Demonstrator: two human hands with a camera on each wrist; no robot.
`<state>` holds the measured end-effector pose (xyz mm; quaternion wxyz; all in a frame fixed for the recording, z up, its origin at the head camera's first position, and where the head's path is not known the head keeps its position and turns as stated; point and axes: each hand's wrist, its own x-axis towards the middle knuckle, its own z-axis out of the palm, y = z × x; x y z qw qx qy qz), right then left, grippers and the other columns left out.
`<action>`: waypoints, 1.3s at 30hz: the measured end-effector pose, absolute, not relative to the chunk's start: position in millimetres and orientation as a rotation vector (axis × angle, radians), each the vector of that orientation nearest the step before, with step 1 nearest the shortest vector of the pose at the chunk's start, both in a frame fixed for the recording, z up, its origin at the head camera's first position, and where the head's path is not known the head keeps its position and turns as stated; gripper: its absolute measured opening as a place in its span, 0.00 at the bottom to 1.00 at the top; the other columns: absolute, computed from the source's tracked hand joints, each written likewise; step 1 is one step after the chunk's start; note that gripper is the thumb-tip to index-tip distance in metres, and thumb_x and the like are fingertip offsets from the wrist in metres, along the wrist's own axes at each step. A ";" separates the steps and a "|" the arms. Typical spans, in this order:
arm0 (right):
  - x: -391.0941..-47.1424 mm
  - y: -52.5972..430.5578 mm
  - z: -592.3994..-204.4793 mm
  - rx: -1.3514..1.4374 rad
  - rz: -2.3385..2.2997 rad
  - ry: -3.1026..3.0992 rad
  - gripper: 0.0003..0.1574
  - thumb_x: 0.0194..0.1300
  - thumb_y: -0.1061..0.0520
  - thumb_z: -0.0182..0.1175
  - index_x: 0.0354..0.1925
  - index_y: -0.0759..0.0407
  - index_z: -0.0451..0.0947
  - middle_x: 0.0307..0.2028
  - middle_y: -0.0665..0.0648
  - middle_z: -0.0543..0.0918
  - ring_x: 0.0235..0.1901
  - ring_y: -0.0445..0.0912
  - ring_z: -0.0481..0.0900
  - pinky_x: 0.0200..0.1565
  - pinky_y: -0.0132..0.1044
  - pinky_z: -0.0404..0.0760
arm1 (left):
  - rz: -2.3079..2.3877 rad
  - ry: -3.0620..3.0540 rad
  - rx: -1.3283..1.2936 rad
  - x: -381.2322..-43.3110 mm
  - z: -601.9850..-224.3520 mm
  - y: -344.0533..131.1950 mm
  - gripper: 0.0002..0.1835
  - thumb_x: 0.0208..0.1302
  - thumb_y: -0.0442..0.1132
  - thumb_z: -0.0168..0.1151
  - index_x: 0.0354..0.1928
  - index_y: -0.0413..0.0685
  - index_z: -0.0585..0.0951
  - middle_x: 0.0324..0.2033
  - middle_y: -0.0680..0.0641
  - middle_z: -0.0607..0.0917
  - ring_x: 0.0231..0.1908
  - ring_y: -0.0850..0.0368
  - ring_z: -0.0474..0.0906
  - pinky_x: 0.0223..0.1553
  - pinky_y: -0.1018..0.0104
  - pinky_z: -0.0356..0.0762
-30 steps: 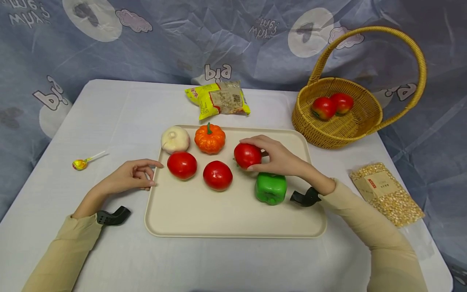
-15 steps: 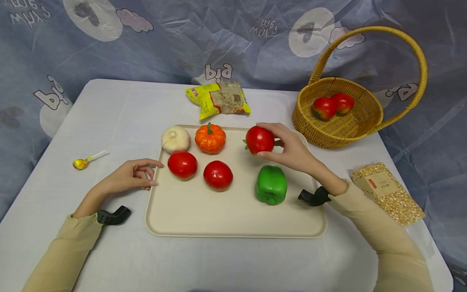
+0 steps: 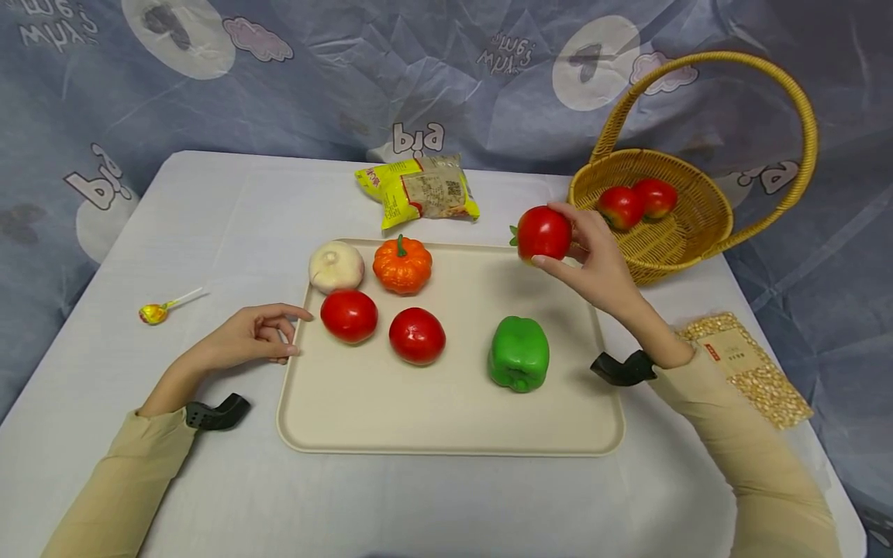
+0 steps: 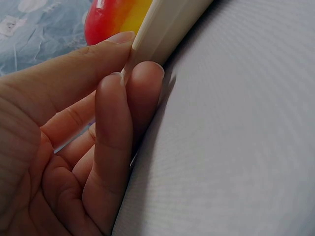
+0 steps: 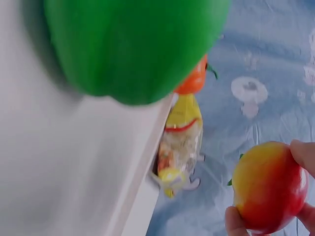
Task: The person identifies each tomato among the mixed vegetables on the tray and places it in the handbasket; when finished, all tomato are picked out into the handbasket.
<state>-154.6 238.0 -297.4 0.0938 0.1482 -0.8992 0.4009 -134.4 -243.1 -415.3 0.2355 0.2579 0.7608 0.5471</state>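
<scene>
My right hand (image 3: 600, 260) holds a red tomato (image 3: 543, 232) with green leaves, in the air above the tray's far right edge. Its yellow underside shows in the right wrist view, with fingertips around the tomato (image 5: 268, 189). At the left, my left hand (image 3: 246, 338) pinches the rim of the beige tray (image 3: 446, 418); the left wrist view has thumb and fingers on either side of the tray rim (image 4: 162, 37). On the tray lie two more red tomatoes, one at the left (image 3: 349, 316) and one nearer the middle (image 3: 417, 335), and a green bell pepper (image 3: 519, 354).
White garlic (image 3: 336, 267) and an orange pumpkin (image 3: 402, 266) sit at the tray's back left. A wicker basket (image 3: 593, 174) with two red fruits (image 3: 636, 203) stands at back right. Around the tray are a yellow snack bag (image 3: 425, 190), a corn-kernel packet (image 3: 746, 368) and a lollipop (image 3: 155, 313).
My right hand has lifted the tomato off the tray and carried it back and right, close to the basket. The left hand has stayed at the tray rim.
</scene>
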 end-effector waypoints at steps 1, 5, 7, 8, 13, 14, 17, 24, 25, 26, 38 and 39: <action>-155.6 240.7 -296.5 0.410 1.185 -2.661 0.43 0.52 0.61 0.69 0.65 0.51 0.65 0.55 0.59 0.70 0.48 0.44 0.73 0.43 0.14 0.74 | 1.498 2.088 0.706 -134.5 -415.3 -243.1 0.29 0.56 0.31 0.65 0.58 0.28 0.67 0.28 0.47 0.80 0.21 0.62 0.79 0.28 0.69 0.81; -160.5 253.2 -294.6 0.348 1.190 -2.622 0.43 0.53 0.61 0.68 0.65 0.51 0.65 0.56 0.58 0.68 0.46 0.40 0.74 0.40 0.14 0.75 | 1.503 2.085 0.701 -134.3 -414.5 -242.5 0.28 0.56 0.30 0.65 0.58 0.28 0.67 0.28 0.48 0.80 0.21 0.62 0.79 0.28 0.69 0.81; -163.8 259.7 -294.5 0.324 1.231 -2.591 0.42 0.53 0.61 0.68 0.65 0.52 0.64 0.55 0.56 0.68 0.45 0.37 0.74 0.39 0.14 0.75 | 1.509 2.083 0.697 -134.4 -414.1 -242.4 0.28 0.56 0.30 0.65 0.58 0.28 0.67 0.28 0.48 0.80 0.21 0.62 0.79 0.27 0.69 0.81; -165.5 262.8 -294.5 0.308 1.257 -2.576 0.42 0.53 0.61 0.68 0.65 0.52 0.64 0.54 0.53 0.67 0.44 0.35 0.75 0.39 0.14 0.76 | 1.511 2.085 0.697 -134.2 -414.0 -242.3 0.28 0.56 0.29 0.65 0.58 0.28 0.67 0.28 0.49 0.80 0.20 0.62 0.79 0.27 0.69 0.81; -173.2 279.0 -297.8 0.196 1.287 -2.529 0.41 0.54 0.59 0.67 0.65 0.49 0.65 0.53 0.46 0.67 0.43 0.33 0.74 0.42 0.16 0.76 | 1.502 2.104 0.694 -134.1 -414.9 -242.8 0.28 0.56 0.30 0.65 0.57 0.29 0.67 0.28 0.49 0.81 0.20 0.61 0.78 0.27 0.69 0.80; -174.3 281.7 -298.4 0.175 1.266 -2.528 0.40 0.54 0.58 0.67 0.64 0.49 0.65 0.53 0.47 0.68 0.43 0.33 0.73 0.43 0.16 0.76 | 1.500 2.106 0.689 -134.1 -415.2 -243.0 0.28 0.56 0.30 0.65 0.57 0.29 0.68 0.28 0.49 0.81 0.20 0.61 0.78 0.27 0.69 0.80; -178.5 290.5 -300.4 0.115 1.200 -2.529 0.39 0.55 0.57 0.66 0.65 0.48 0.65 0.56 0.54 0.69 0.42 0.34 0.71 0.43 0.15 0.73 | 1.494 2.109 0.680 -134.2 -416.0 -243.8 0.28 0.56 0.32 0.66 0.58 0.30 0.68 0.28 0.48 0.81 0.20 0.61 0.79 0.27 0.68 0.81; -189.0 314.5 -304.2 -0.083 1.089 -2.564 0.40 0.57 0.49 0.64 0.66 0.44 0.62 0.59 0.60 0.69 0.38 0.31 0.67 0.46 0.22 0.74 | 1.484 2.102 0.655 -134.9 -414.8 -244.0 0.30 0.56 0.34 0.66 0.59 0.32 0.68 0.28 0.46 0.81 0.21 0.61 0.79 0.28 0.67 0.81; -190.6 318.1 -304.7 -0.113 1.076 -2.579 0.40 0.58 0.48 0.63 0.67 0.43 0.62 0.59 0.59 0.69 0.39 0.31 0.67 0.47 0.23 0.74 | 1.482 2.104 0.654 -134.9 -414.5 -243.8 0.29 0.56 0.34 0.66 0.59 0.32 0.68 0.28 0.46 0.81 0.21 0.61 0.79 0.28 0.67 0.81; -192.1 321.6 -305.1 -0.140 1.062 -2.597 0.40 0.59 0.46 0.62 0.67 0.43 0.61 0.59 0.59 0.69 0.39 0.31 0.67 0.46 0.22 0.74 | 1.482 2.103 0.653 -135.0 -414.3 -243.6 0.29 0.56 0.34 0.66 0.59 0.32 0.68 0.28 0.47 0.81 0.21 0.61 0.79 0.28 0.67 0.81; -216.4 349.4 -317.7 -0.256 0.958 -2.876 0.45 0.62 0.38 0.56 0.71 0.49 0.53 0.61 0.70 0.64 0.58 0.61 0.62 0.59 0.60 0.66 | 1.495 2.105 0.701 -133.9 -415.4 -242.3 0.27 0.56 0.27 0.63 0.58 0.29 0.67 0.28 0.55 0.81 0.20 0.61 0.78 0.26 0.69 0.80; -218.6 350.9 -318.0 -0.262 0.955 -2.901 0.46 0.62 0.37 0.56 0.71 0.49 0.52 0.62 0.71 0.63 0.59 0.62 0.61 0.60 0.62 0.64 | 1.495 2.104 0.701 -133.9 -415.5 -242.2 0.27 0.56 0.27 0.63 0.58 0.29 0.67 0.28 0.55 0.81 0.20 0.61 0.78 0.26 0.69 0.80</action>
